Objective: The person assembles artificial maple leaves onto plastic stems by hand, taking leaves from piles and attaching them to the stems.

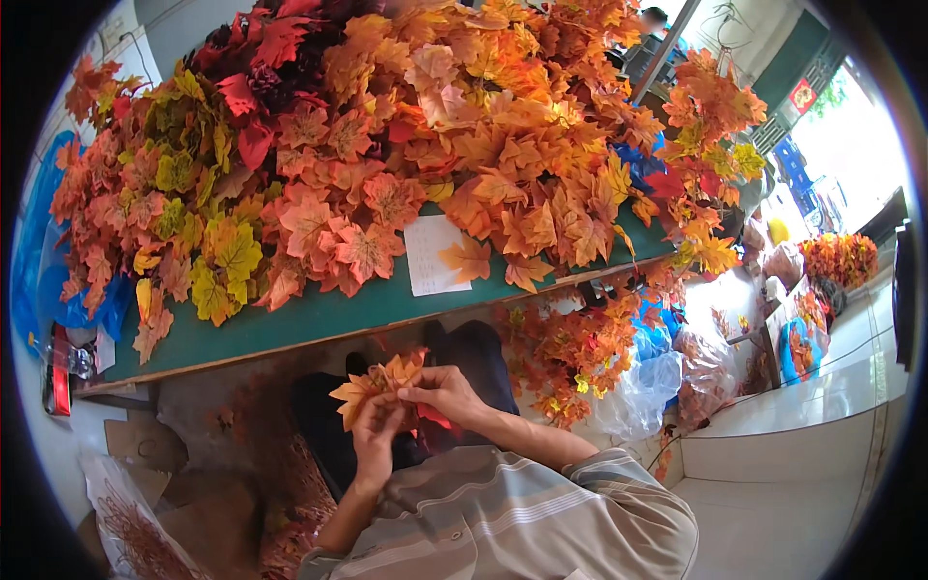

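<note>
Over my lap, both hands meet at a small bunch of orange artificial maple leaves. My left hand grips the bunch from below, fingers bent and pressed together. From the right, my right hand pinches it with thumb and forefinger. A bit of red leaf shows just under the right hand. The stems between my fingertips are too small to make out. Ahead, a green-topped table carries a large heap of artificial leaves in orange, red and yellow-green.
A paper slip with writing lies on the table's near part. Leaf garlands hang off its right end beside clear plastic bags. At lower left stand a bag of thin brown stems and cardboard. Another person is far back.
</note>
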### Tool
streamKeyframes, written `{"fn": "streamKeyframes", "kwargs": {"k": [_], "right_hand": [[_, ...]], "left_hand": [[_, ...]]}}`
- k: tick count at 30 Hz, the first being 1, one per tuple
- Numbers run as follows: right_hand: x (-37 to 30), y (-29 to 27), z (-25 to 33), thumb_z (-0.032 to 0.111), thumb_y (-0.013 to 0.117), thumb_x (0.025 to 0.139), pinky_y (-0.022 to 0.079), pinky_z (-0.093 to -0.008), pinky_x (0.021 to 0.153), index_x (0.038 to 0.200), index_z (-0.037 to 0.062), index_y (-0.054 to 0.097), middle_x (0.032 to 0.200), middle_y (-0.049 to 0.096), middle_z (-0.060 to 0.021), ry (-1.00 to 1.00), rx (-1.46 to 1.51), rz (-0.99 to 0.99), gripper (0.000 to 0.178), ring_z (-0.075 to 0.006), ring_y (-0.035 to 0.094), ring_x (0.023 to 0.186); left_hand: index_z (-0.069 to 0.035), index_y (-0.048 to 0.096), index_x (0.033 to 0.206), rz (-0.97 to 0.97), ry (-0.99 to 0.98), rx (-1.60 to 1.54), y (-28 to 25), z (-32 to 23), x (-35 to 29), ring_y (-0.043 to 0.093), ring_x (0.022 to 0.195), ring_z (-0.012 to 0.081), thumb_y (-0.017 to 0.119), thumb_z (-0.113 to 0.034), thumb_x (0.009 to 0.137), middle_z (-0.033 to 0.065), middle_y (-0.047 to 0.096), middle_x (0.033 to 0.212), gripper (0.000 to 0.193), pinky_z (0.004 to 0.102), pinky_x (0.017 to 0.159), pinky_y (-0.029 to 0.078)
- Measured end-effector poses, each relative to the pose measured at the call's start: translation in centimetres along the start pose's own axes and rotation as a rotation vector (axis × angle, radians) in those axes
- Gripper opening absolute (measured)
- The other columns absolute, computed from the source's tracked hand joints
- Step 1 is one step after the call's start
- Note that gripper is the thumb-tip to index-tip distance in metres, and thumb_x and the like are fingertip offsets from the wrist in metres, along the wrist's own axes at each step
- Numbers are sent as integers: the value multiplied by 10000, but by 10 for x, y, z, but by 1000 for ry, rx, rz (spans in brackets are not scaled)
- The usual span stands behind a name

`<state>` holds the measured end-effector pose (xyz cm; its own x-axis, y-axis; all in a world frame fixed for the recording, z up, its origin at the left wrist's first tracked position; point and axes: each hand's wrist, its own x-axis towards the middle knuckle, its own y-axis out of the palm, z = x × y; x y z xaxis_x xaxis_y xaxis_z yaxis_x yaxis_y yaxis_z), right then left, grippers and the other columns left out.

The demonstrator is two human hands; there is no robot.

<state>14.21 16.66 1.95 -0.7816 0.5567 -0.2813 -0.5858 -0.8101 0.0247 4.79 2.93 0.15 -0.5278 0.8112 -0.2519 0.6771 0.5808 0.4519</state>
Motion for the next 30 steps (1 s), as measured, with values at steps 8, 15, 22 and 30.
{"fn": "streamKeyframes", "kwargs": {"k": [8,15,22,30], "right_hand": [[1,3,-40,127,632,877,503,-257,718,973,12,631,916,651,-55,344,596,-15,150,-121,623,830],[-3,-17,-17,120,517,921,501,-341,871,1162,-1,552,1162,605,-121,184,963,319,272,-214,629,986],[4,-9,23,97,515,939,504,-299,843,1199,-18,533,1130,627,-151,-36,445,262,285,-199,625,1004],[-12,-2,3,61,625,875,506,-243,696,1054,-19,611,942,675,-75,-63,218,118,196,-110,621,776]], "left_hand": [[5,601,1005,40,221,433,-23,21,-9,621,852,119,609,19,849,35,645,934,157,241,762,482],[-2,620,999,14,273,597,-22,3,10,616,895,227,650,-79,825,77,642,936,192,336,793,477],[-25,574,1020,20,-225,-304,-19,-23,1,589,632,159,598,-48,870,71,625,841,154,288,509,480],[-36,576,1041,-4,-321,-482,-27,-26,-3,596,664,140,605,-65,881,47,611,844,165,260,499,487]]}}
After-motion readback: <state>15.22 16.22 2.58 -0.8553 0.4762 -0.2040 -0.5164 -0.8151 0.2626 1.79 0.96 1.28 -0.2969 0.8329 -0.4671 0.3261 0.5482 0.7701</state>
